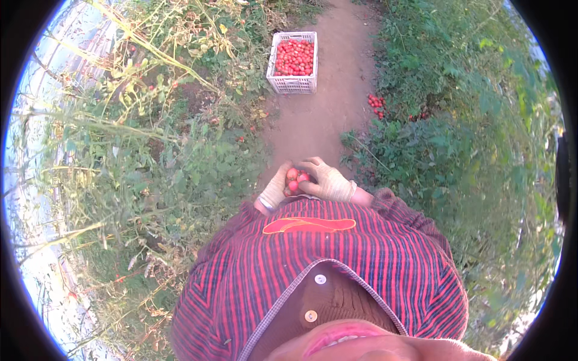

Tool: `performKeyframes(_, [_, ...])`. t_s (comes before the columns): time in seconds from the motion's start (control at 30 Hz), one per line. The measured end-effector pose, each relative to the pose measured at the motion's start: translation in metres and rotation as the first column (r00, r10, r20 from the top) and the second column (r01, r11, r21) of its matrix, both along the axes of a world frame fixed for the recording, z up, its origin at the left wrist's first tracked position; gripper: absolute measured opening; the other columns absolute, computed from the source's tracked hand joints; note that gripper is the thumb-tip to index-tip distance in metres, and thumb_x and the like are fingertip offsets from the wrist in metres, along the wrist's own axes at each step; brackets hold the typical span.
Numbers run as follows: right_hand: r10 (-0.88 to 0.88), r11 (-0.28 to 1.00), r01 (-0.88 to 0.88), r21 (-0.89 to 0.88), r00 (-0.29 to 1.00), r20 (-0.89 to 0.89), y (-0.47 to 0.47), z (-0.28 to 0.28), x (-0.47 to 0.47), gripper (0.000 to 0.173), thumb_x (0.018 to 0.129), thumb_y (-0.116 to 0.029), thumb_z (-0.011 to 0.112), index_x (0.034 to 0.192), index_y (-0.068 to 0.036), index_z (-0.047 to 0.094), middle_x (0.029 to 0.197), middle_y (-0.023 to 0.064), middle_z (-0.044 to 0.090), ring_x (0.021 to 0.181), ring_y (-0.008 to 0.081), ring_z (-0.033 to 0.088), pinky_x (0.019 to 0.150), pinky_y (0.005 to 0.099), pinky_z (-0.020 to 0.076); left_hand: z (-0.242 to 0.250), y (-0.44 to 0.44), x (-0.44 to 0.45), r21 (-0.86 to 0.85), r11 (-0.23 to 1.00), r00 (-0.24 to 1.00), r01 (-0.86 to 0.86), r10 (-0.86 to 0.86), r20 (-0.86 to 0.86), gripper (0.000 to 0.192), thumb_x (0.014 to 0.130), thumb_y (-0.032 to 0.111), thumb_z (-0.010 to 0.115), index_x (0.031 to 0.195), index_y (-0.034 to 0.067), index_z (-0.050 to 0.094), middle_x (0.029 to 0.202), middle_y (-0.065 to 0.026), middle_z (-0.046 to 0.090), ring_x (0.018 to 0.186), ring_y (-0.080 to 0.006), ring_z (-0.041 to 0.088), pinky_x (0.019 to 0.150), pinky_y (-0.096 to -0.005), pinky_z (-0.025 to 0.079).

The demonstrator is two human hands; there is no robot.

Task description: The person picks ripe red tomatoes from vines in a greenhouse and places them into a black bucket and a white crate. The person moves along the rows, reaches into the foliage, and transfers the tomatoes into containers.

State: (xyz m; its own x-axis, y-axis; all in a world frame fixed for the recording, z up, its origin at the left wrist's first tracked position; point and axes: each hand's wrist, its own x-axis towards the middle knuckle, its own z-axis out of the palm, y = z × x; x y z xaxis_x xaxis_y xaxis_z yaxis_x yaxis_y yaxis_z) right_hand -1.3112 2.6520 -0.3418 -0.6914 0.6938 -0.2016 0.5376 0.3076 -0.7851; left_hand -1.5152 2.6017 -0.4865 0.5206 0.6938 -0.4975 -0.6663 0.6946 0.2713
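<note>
Several small red tomatoes point(293, 185) are cupped between my two hands in front of my waist. My left hand point(273, 188), in a pale, soiled work glove, curves around them from the left and from below. From the right, my right hand point(332, 181) in a matching glove lays its fingers over the same tomatoes, its thumb against them. The gloves and fingers partly hide the fruit, so the lowest ones show only in part.
A white slatted plastic crate point(294, 85) heaped with red tomatoes point(295, 57) stands ahead on the dirt path point(311, 122). More tomatoes point(376, 105) lie in a pile at the path's right edge. Leafy plants point(420, 153) and drying vines point(180, 67) flank the path.
</note>
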Motion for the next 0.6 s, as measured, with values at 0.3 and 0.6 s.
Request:
performKeyframes(0.3, [-0.221,0.975,0.221,0.009,0.974,0.042,0.201,-0.003,0.005,0.061,0.088,-0.039,0.063,0.14,-0.007,0.055,0.134,0.0252,0.055,0.12,0.0421,0.059,0.103,0.0456,0.049,0.058,0.242,0.036,-0.148,0.989,0.984,-0.029,0.002,-0.178,0.039,0.103,0.047,0.051,0.083,0.015,0.062,0.071,-0.0015,0.065,0.042,-0.0087,0.05,0.034,-0.0204,0.039])
performKeyframes(0.6, [-0.354,0.931,0.356,-0.075,0.934,0.035,0.359,0.027,-0.012,0.052,0.089,-0.035,0.061,0.134,-0.009,0.059,0.128,0.0221,0.058,0.116,0.0394,0.062,0.102,0.0445,0.0491,0.104,0.408,0.017,-0.193,0.981,0.997,0.034,-0.048,-0.067,0.037,0.104,0.042,0.052,0.081,0.014,0.058,0.071,-0.0018,0.063,0.042,-0.0067,0.045,0.034,-0.018,0.036])
